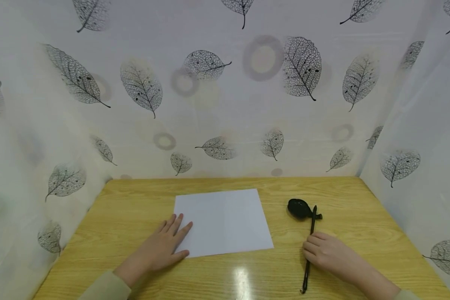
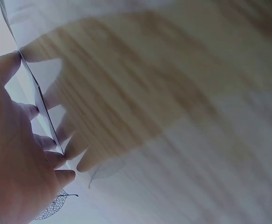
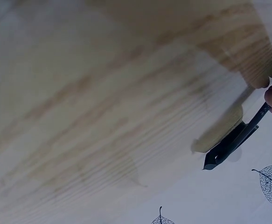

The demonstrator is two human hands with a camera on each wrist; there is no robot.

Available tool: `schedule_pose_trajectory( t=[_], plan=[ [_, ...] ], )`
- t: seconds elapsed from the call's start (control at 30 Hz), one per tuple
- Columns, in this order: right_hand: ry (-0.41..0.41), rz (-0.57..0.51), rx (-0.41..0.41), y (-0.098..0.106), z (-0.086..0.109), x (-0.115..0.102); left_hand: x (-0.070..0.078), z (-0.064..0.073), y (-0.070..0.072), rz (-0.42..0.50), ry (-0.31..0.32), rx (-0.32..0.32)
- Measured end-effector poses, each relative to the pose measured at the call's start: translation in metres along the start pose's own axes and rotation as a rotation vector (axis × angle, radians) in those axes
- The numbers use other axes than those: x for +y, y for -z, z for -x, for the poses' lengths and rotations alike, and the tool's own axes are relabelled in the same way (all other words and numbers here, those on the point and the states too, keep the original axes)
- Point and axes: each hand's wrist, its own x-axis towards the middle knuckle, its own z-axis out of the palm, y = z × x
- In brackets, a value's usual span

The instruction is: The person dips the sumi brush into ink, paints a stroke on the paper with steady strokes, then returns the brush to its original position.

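In the head view a white sheet of paper (image 1: pixel 225 225) lies on the table, slightly turned. My left hand (image 1: pixel 163 248) rests along its left edge, fingers spread and fingertips on the paper. The left wrist view shows this hand (image 2: pixel 21 144) from the thumb side, with the sheet edge-on (image 2: pixel 40 93). On the right, my right hand (image 1: pixel 331 256) pinches the shaft of a slim black writing brush (image 1: pixel 306 275) with a small loop at its near end. The brush's far end lies over the short handle of a small black dish (image 1: pixel 299 208).
The wood-grain table (image 1: pixel 135 200) is glossy and reflects the hands. White curtains (image 1: pixel 225 108) printed with dark leaves enclose its back and both sides. A bright glare (image 1: pixel 242 279) shows near the front middle.
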Motion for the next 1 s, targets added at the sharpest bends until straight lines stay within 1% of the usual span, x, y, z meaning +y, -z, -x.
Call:
schedule_pose_trajectory(
  t=[0.17, 0.37, 0.5, 0.77, 1.0],
  plan=[
    [0.017, 0.018, 0.009, -0.001, 0.001, 0.000, 0.003, 0.000, 0.000, -0.002, -0.021, -0.006],
    [0.043, 0.054, 0.047, 0.001, 0.000, -0.001, 0.004, 0.000, -0.002, 0.005, -0.030, -0.017],
    [0.044, 0.063, 0.062, 0.004, -0.002, 0.000, 0.005, 0.000, -0.002, 0.001, -0.032, -0.019],
    [0.029, 0.083, 0.062, 0.010, -0.002, 0.003, 0.009, 0.000, 0.000, 0.011, -0.051, -0.015],
    [0.040, 0.143, 0.082, 0.017, -0.004, 0.009, 0.009, -0.001, -0.004, -0.020, -0.060, -0.016]
  ],
)
